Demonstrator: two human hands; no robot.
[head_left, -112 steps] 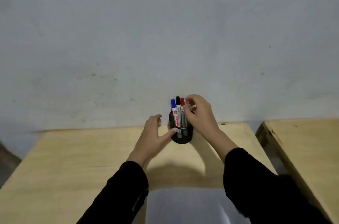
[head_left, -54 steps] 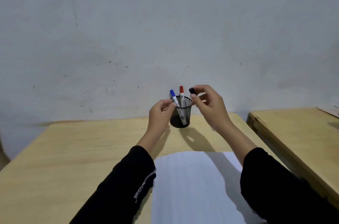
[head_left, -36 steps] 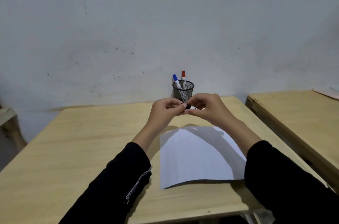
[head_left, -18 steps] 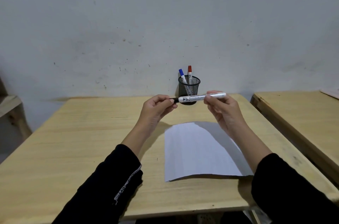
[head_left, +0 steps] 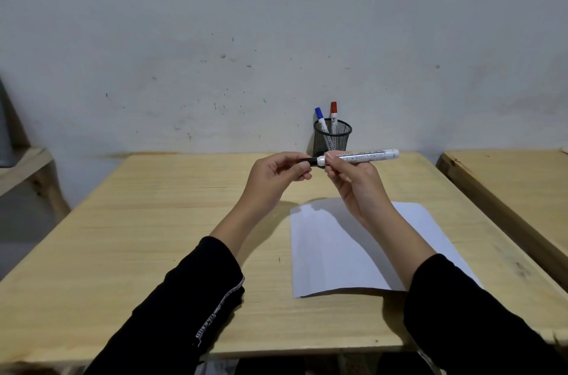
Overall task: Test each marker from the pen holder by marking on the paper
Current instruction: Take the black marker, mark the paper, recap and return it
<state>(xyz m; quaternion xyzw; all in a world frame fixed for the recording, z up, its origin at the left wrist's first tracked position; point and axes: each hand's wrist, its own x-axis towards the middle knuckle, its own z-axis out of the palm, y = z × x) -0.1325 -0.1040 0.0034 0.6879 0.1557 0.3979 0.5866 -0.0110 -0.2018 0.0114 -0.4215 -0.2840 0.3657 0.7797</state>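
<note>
Low in the frame, I saw the paper [head_left: 344, 248] flat on the table [head_left: 153, 221]. At centre, my right hand [head_left: 353, 187] gripped the black marker [head_left: 362, 156] by its barrel; my left hand [head_left: 276, 174] pinched its cap end. Behind them, near the wall, the pen holder [head_left: 332, 139] held the blue marker [head_left: 320, 120] and red marker [head_left: 333, 116].

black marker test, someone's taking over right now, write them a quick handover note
Left hand: pinching the black cap end of the black marker, held level above the table.
Right hand: gripping the marker's white barrel.
Pen holder: at the table's far edge, with the blue marker and red marker inside.
Paper: flat under the right forearm, no marks visible.
Done: black marker is out of the holder.
Left: uncap it, mark the paper, then test blue and red.
</note>
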